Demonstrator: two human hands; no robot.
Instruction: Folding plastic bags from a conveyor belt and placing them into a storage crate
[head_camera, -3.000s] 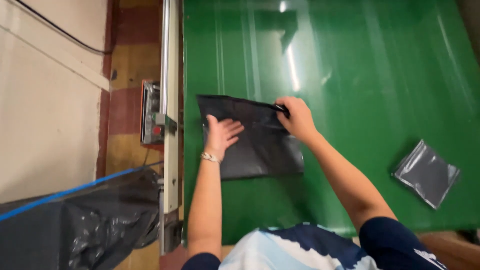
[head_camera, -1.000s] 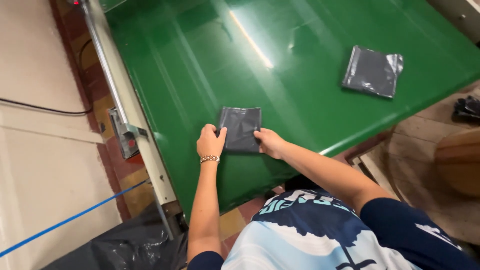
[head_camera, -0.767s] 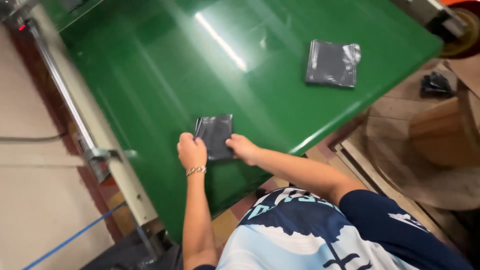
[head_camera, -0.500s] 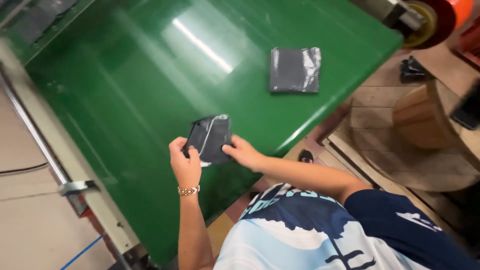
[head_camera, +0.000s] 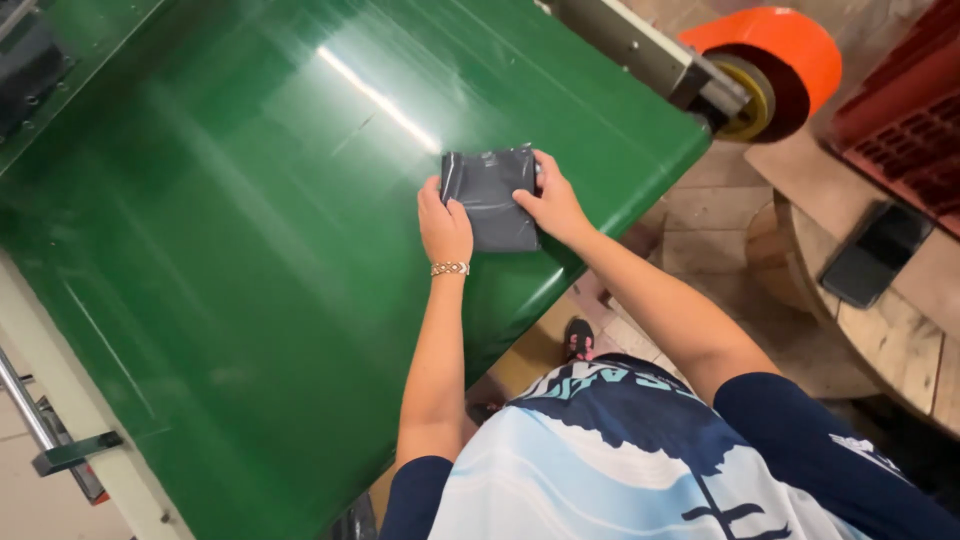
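Hands come first: the left hand (head_camera: 444, 222) lies flat with fingers nearly straight on the left edge of the bag (head_camera: 492, 196), and the right hand (head_camera: 551, 200) is curled around the right edge, thumb on top. Both hands press or hold this dark grey folded plastic bag; neither is closed into a fist. From the left hand the bag lies at about 2 o'clock, from the right hand at about 9 o'clock, so it sits between them and touches both. Its long axis runs roughly from 12 to 6 o'clock, a little tilted. A bracelet (head_camera: 450, 268) is on the left wrist.

The bag rests on a shiny green table (head_camera: 230, 250), near its edge at 3 o'clock. Beyond that edge, at 1 o'clock, is an orange roll (head_camera: 770, 40) on a metal bar. At 3 o'clock a phone (head_camera: 876, 254) lies on a wooden spool (head_camera: 900, 330). The floor is tiled.
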